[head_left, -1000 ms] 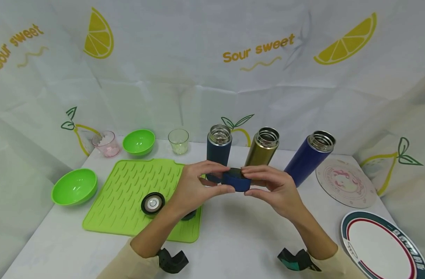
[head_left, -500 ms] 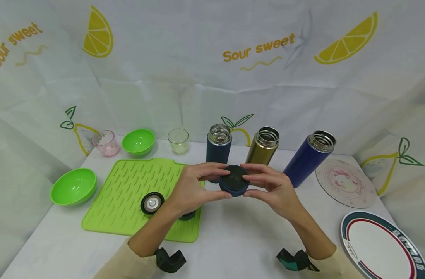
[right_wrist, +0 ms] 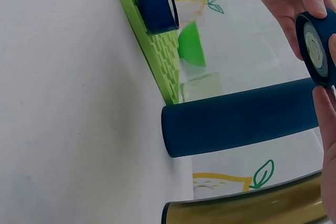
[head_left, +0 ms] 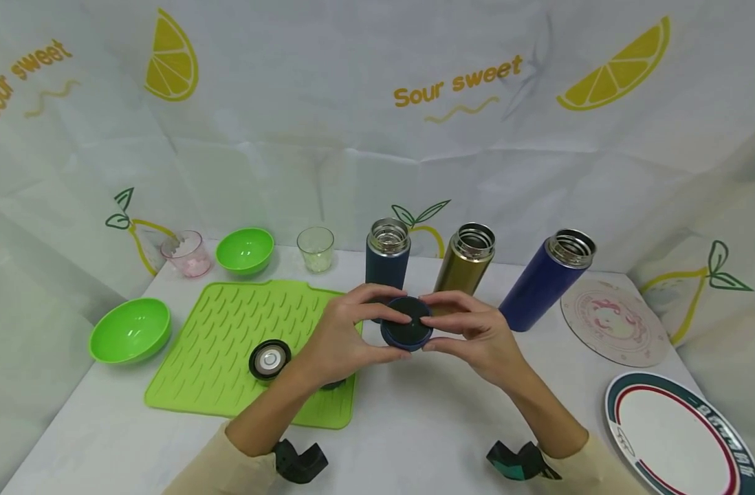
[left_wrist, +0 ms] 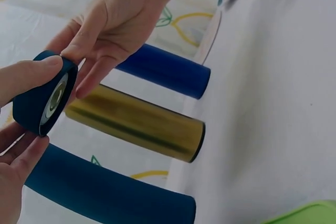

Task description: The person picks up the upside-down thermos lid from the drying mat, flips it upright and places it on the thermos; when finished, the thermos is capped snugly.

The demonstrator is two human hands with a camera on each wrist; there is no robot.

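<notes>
Both hands hold one round dark blue bottle lid (head_left: 406,331) up in the air, over the white table (head_left: 414,419) and just in front of the three open bottles. The left hand (head_left: 340,337) pinches it with thumb and curled fingers on one side. The right hand (head_left: 476,337) pinches the other side the same way.

The lid could slip and drop, because only fingertips hold its smooth sides. It might then bump the tall dark teal metal bottle (head_left: 386,258) close behind and knock it over.

The lid is short and thick, with a dark flat top. Underneath it has a shiny silver ring (left_wrist: 54,96).
</notes>
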